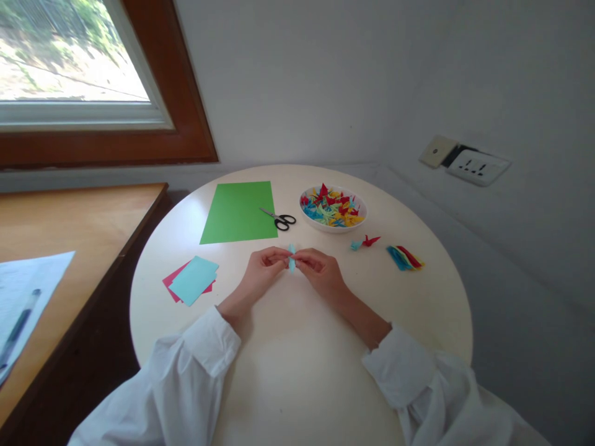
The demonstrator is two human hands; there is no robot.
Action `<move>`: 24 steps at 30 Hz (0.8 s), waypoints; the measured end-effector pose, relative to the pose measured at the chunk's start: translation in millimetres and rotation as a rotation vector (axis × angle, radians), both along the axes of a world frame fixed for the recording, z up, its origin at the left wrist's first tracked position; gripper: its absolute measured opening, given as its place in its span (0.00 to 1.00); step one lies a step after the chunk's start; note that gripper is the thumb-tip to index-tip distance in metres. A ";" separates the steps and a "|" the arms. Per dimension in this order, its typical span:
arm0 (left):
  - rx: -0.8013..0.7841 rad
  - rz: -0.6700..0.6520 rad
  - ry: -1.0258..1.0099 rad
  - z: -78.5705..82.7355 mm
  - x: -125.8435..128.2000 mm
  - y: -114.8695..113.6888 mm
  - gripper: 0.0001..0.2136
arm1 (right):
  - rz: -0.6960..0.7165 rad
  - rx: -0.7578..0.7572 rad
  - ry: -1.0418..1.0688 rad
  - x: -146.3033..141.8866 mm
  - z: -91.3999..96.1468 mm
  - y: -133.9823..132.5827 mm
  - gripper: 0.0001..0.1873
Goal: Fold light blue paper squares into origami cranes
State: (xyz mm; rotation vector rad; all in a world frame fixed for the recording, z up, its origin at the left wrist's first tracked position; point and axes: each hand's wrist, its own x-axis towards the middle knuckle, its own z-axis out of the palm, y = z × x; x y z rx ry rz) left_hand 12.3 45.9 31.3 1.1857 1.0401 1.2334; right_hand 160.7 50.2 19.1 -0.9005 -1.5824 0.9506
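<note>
My left hand [261,270] and my right hand [321,271] meet over the middle of a round white table [297,365]. Between their fingertips they pinch a small folded light-blue paper piece [292,257], held just above the tabletop. Both hands are closed on it, and the fingers hide part of the paper. White sleeves cover both of my forearms.
A green sheet [239,211] and black-handled scissors [279,218] lie beyond the hands. A white bowl [333,209] holds several colourful folded papers. Two small folded pieces [366,242] and a stack of coloured strips [405,257] lie right. Blue and red squares [191,280] lie left. A wooden desk [60,248] stands left.
</note>
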 end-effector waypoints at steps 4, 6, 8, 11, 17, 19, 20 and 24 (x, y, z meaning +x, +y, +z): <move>-0.011 -0.037 -0.014 -0.9 -2.8 1.4 0.08 | 0.061 -0.037 0.045 0.6 0.2 -0.1 0.07; -0.013 -0.043 -0.006 -0.4 -3.6 1.5 0.08 | 0.067 -0.068 0.075 0.8 -0.6 -0.1 0.07; -0.015 -0.054 0.001 1.6 -3.5 0.8 0.08 | 0.062 -0.107 0.116 0.7 -1.2 0.0 0.07; -0.014 -0.073 -0.012 5.9 -2.5 -1.2 0.07 | 0.058 -0.166 0.176 0.1 -1.4 0.3 0.06; -0.013 -0.083 -0.028 6.6 -0.4 -3.2 0.10 | 0.004 -0.202 0.212 -1.8 -1.0 0.8 0.05; -0.007 -0.075 -0.015 4.7 0.1 -2.6 0.10 | -0.010 -0.201 0.195 -2.1 -0.6 0.5 0.05; -0.002 -0.068 -0.005 3.9 0.2 -2.2 0.10 | -0.013 -0.197 0.183 -2.2 -0.2 0.2 0.05; 0.024 -0.025 0.041 1.9 0.3 -0.7 0.10 | -0.019 -0.185 0.150 -3.0 1.4 -0.9 0.04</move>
